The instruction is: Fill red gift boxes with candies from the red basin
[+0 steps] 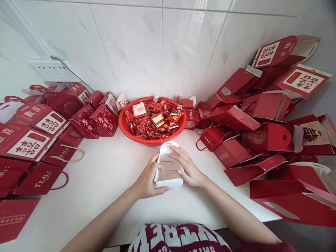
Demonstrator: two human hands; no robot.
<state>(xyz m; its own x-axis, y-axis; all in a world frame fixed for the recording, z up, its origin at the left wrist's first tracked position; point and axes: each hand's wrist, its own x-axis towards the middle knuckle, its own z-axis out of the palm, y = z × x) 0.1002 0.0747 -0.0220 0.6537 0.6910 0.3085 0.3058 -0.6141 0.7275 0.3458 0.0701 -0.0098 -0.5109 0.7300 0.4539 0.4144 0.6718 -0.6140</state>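
An unfolded-top paper gift box [168,171] sits between my hands at the middle of the table, its white inside and interlocked bottom flaps facing up. My left hand [151,176] grips its left wall, with the thumb along the near side and fingers curled over the edge. On the other side, my right hand [190,168] holds the right wall, fingers stretched along the raised far flap. Nothing lies inside the box. Just beyond it stands a red plastic basin [152,140] heaped with red-wrapped candies [157,120].
Closed red gift boxes [28,145], some with cord handles, crowd the left side of the white table [105,182]. Several more red boxes [265,136], many with open tops, pile up on the right. A power strip [54,70] is on the tiled wall behind.
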